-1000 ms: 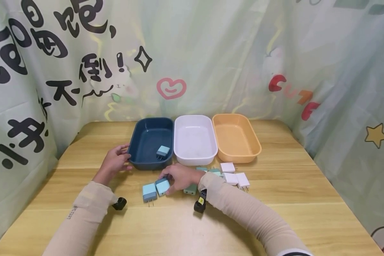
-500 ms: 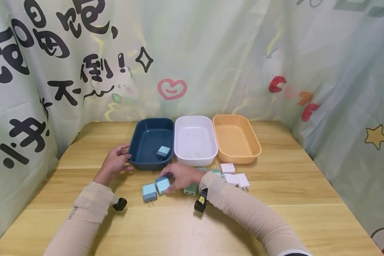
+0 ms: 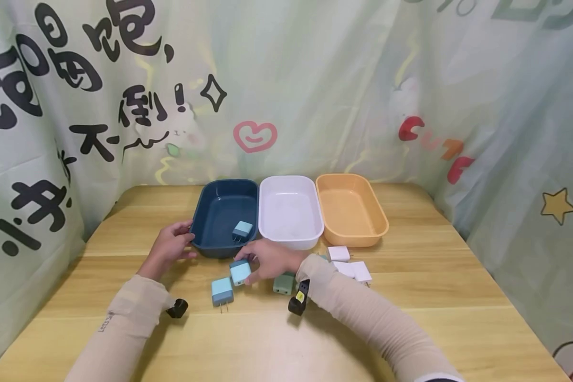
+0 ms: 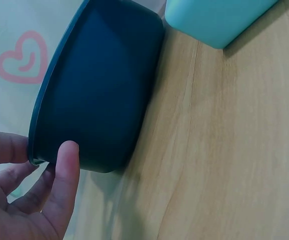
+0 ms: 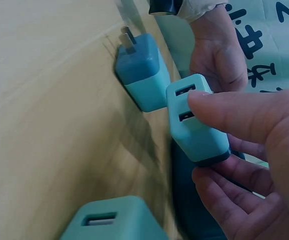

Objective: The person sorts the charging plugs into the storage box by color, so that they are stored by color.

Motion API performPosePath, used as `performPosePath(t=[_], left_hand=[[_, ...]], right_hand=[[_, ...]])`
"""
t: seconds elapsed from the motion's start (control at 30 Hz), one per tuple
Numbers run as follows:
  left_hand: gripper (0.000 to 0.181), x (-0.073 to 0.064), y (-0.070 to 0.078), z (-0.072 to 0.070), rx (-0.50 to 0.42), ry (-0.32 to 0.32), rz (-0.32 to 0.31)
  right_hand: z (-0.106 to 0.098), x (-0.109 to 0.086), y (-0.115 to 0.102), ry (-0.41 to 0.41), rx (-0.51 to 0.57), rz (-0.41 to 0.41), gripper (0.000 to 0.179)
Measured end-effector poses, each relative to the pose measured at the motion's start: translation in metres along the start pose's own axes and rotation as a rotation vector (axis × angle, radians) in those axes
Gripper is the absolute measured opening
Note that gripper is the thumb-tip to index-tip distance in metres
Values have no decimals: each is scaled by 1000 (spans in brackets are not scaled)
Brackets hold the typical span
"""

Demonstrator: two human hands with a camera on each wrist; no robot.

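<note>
Head view: a wooden table (image 3: 267, 339) with a printed cloth (image 3: 310, 79) on its far side.
Right hand (image 3: 271, 259): pinches a blue plug (image 3: 240, 272), fingers and thumb only as wide apart as the plug (the thumb sits on the end with two slots).
Blue plug: near side of the dark blue box (image 3: 224, 246); I cannot tell if it is off the table.
Left hand (image 3: 169, 245): fingers spread a bit, touching the box's left rim; I cannot tell if they squeeze it.
Second blue plug (image 3: 222, 292): left and nearer, prongs pointing near.
Third blue plug (image 3: 242, 231): inside the dark blue box, near right corner.
White box (image 3: 291, 242): right of the dark blue box.
Orange box (image 3: 355, 239): farthest right.
Green plug (image 3: 284, 284): right of the held plug.
</note>
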State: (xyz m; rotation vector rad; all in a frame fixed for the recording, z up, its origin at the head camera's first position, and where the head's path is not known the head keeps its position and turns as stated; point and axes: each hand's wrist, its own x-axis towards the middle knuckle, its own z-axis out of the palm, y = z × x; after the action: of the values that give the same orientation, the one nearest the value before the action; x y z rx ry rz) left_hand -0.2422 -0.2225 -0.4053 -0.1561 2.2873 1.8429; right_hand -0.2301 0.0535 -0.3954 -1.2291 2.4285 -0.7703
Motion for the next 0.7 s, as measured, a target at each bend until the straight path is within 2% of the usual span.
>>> performPosePath(t=[0.17, 0.57, 0.7], left_hand=[[54, -2, -1, -1, 6, 2, 9], [54, -2, 0, -1, 7, 8, -7], [53, -2, -1, -1, 14, 9, -6]], right_hand=[[-3, 2, -2, 34, 20, -14, 48], [-8, 6, -5, 31, 119, 9, 48], [-11, 7, -6, 35, 112, -7, 47]])
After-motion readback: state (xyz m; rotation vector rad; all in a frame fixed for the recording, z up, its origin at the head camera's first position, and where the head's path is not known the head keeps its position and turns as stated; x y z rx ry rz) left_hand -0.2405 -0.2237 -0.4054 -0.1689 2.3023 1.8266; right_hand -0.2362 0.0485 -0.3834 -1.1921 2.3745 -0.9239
